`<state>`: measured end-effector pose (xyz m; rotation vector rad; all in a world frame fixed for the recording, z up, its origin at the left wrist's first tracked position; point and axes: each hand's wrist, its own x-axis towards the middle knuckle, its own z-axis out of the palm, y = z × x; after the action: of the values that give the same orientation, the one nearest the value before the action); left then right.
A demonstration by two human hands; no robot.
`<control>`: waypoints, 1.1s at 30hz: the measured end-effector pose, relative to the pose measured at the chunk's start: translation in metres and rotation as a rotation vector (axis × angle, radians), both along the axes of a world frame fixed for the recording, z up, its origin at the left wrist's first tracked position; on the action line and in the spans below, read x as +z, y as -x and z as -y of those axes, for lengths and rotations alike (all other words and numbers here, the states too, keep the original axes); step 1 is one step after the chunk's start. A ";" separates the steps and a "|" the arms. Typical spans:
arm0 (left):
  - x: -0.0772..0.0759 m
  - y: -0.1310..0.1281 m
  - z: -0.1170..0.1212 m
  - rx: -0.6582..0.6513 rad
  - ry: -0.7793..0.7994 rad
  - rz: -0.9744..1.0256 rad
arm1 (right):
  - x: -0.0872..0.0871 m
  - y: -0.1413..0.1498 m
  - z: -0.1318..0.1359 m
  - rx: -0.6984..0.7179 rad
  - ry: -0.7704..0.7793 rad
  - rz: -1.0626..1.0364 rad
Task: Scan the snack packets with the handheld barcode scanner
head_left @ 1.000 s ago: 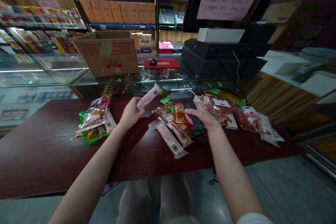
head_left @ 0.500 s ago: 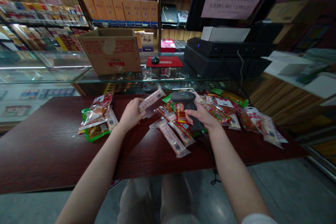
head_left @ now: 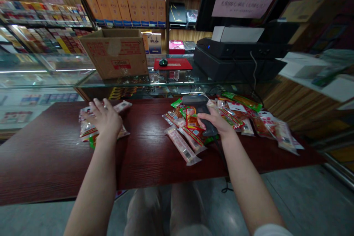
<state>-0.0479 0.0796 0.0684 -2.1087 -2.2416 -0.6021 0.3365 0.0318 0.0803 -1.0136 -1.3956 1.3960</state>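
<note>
My right hand (head_left: pixel 215 122) is closed round the handle of a dark barcode scanner (head_left: pixel 199 108), held just above a spread of snack packets (head_left: pixel 238 116) on the right of the dark red table (head_left: pixel 49 158). My left hand (head_left: pixel 106 118) lies flat with fingers spread on a smaller pile of packets (head_left: pixel 87 129) on the left. A long pale packet (head_left: pixel 121 106) sticks out from under its fingers. Two long pale packets (head_left: pixel 183 147) lie in front of the scanner.
Beyond the table runs a glass counter (head_left: pixel 55 81) carrying a cardboard box (head_left: pixel 116 53), a red mat with a mouse (head_left: pixel 173 64) and a black till with printer (head_left: pixel 238 57). Shelves of boxed goods (head_left: pixel 124 9) fill the back wall. My knees show below the table edge.
My left hand carried the long pale packet from beside the scanner over to the left pile and laid it down, opening flat on it. The right hand and scanner barely moved.
</note>
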 end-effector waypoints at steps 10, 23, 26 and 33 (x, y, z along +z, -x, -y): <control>-0.017 -0.006 -0.009 0.259 0.083 -0.069 | 0.005 -0.005 0.002 -0.031 -0.026 -0.017; -0.028 -0.155 -0.017 -0.427 0.190 0.031 | 0.004 -0.013 0.002 -0.032 -0.002 -0.024; -0.029 -0.162 -0.029 -0.408 0.272 0.011 | 0.004 -0.013 0.001 -0.027 0.000 0.000; -0.027 -0.138 -0.043 -0.479 0.251 0.377 | 0.006 -0.010 0.001 -0.031 0.001 -0.007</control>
<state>0.0902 0.1225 0.0415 -2.9164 -2.0561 -0.8293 0.3469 0.0305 0.0861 -1.0256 -1.3692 1.3766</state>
